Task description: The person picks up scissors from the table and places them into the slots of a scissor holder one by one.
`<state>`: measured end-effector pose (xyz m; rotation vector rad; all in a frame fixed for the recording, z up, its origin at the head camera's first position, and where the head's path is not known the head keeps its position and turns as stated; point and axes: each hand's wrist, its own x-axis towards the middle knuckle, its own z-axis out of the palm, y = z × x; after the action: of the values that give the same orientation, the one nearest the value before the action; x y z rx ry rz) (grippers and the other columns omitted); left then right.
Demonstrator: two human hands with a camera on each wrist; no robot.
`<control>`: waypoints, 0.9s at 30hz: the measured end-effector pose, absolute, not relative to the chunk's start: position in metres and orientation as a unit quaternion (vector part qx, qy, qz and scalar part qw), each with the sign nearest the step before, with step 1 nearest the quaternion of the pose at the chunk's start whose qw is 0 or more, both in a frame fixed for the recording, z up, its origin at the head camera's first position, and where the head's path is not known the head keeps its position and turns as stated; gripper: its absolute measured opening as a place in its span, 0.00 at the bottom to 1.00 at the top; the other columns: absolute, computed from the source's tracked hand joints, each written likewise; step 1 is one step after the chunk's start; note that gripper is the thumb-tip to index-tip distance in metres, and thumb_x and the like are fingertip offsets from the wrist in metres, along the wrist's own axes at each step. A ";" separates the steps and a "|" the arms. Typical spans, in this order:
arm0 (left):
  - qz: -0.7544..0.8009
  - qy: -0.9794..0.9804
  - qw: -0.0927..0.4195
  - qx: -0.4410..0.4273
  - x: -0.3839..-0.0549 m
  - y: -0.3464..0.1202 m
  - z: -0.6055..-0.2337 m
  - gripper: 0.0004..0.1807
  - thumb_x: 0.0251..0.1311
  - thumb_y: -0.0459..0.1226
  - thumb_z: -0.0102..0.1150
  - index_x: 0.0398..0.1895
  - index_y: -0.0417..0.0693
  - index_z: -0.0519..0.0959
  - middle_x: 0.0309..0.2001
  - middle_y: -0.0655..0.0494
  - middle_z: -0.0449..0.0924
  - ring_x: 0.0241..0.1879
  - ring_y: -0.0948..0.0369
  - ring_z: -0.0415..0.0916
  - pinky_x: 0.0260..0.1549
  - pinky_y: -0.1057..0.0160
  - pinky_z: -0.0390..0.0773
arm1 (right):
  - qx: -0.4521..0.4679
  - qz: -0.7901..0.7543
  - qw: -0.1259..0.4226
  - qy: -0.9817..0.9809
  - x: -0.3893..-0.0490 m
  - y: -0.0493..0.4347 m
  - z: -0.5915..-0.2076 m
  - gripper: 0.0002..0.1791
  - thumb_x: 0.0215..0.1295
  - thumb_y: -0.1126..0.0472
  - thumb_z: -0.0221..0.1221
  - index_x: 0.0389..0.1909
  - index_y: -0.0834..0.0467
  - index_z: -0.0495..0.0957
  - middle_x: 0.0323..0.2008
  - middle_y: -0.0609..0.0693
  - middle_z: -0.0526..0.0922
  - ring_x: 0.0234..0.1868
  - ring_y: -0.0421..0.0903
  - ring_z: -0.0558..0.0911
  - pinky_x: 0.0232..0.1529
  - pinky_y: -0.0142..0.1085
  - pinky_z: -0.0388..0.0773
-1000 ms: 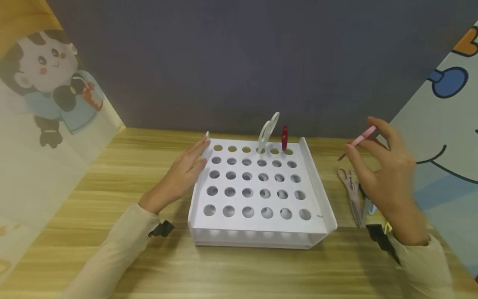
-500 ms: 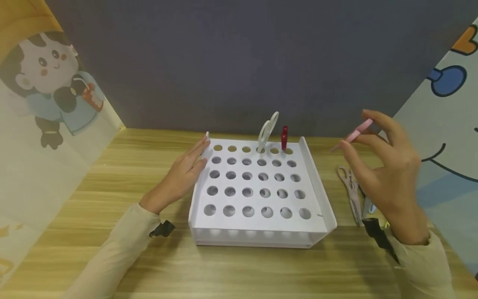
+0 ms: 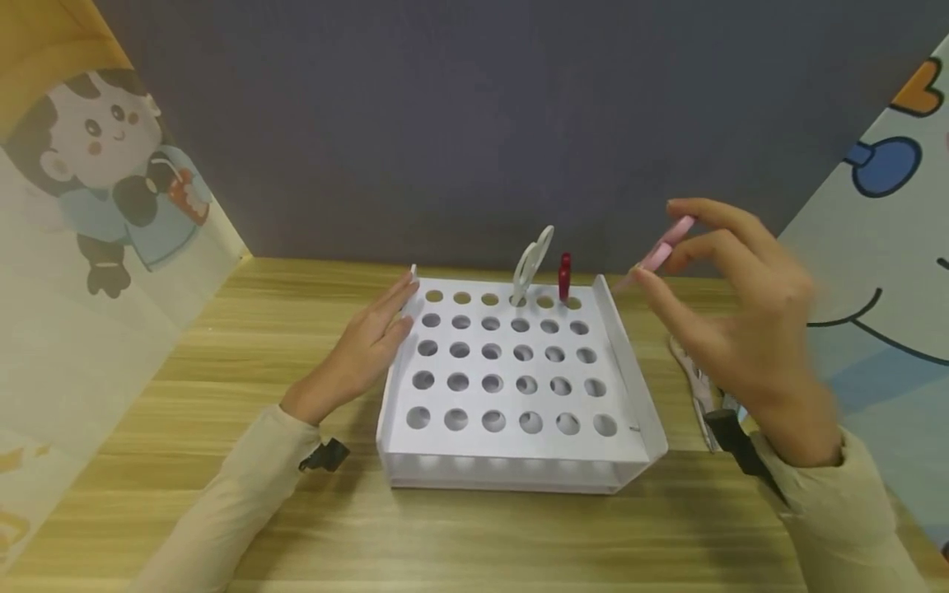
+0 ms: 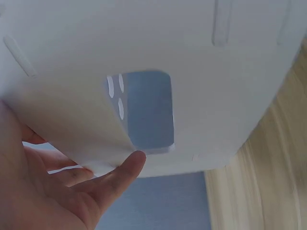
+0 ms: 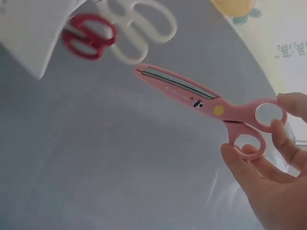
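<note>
Pink scissors [image 5: 211, 106] are up in the air, near the back right corner of a white rack [image 3: 474, 445]. The person's right hand [image 3: 749, 317] pinches them by the handles, with the thumb on one loop and fingers on the other. The blades are together, and the tip points down toward the rack. On the pink part are a little panda picture and a yellow dot.

The left hand [image 3: 363, 342] has straight fingers and rests against the left side wall of the rack. In the left wrist view, that wall has a window cut in it.

The rack sits on a tabletop [image 3: 519, 535] that looks like wood. Its top has five rows of round holes, six in each row. White scissors [image 3: 521, 290] lean in the fourth hole of the back row, counting from the left. Red scissors [image 3: 565, 276] stand in the last hole of that row. Pale scissors [image 3: 697, 387] lie to the right of the rack, partly hidden by the right hand.

Dark grey covers the back wall [image 3: 474, 132]. On the left wall is a cartoon figure [image 3: 119, 148].
</note>
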<state>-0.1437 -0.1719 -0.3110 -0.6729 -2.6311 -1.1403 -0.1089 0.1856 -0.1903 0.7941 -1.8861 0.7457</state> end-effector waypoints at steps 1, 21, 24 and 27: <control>-0.386 -0.888 0.097 -0.228 -0.144 -0.172 -0.311 0.29 0.75 0.37 0.42 0.76 0.37 0.57 0.79 0.52 0.46 0.77 0.53 0.45 0.75 0.48 0.47 | 0.330 0.300 0.456 -0.770 -0.109 0.183 -0.189 0.26 0.60 0.47 0.63 0.25 0.70 0.75 0.52 0.60 0.84 0.49 0.60 0.82 0.49 0.22 0.69; -0.384 -0.891 0.093 -0.224 -0.144 -0.168 -0.310 0.29 0.75 0.38 0.41 0.76 0.38 0.57 0.79 0.52 0.46 0.77 0.52 0.46 0.76 0.50 0.47 | 0.447 0.354 0.339 -0.748 -0.145 0.103 -0.181 0.31 0.56 0.69 0.71 0.60 0.67 0.72 0.51 0.57 0.83 0.56 0.50 0.81 0.60 0.39 0.78; -0.386 -0.891 0.092 -0.221 -0.143 -0.169 -0.310 0.29 0.75 0.37 0.41 0.76 0.38 0.57 0.79 0.51 0.46 0.77 0.51 0.46 0.75 0.49 0.47 | 0.461 0.327 0.346 -0.749 -0.155 0.085 -0.184 0.19 0.61 0.64 0.69 0.50 0.67 0.78 0.45 0.56 0.84 0.57 0.50 0.80 0.64 0.39 0.74; -0.391 -0.890 0.090 -0.219 -0.142 -0.171 -0.311 0.29 0.75 0.38 0.41 0.76 0.38 0.57 0.79 0.51 0.46 0.77 0.50 0.47 0.75 0.48 0.48 | 0.462 0.309 0.329 -0.763 -0.165 0.068 -0.186 0.13 0.65 0.59 0.66 0.43 0.65 0.79 0.42 0.54 0.83 0.54 0.48 0.80 0.62 0.37 0.73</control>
<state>-0.1416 -0.1706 -0.3107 -0.6507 -2.6449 -1.1612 -0.1646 0.0679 -0.1859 1.2091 -1.9976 0.8077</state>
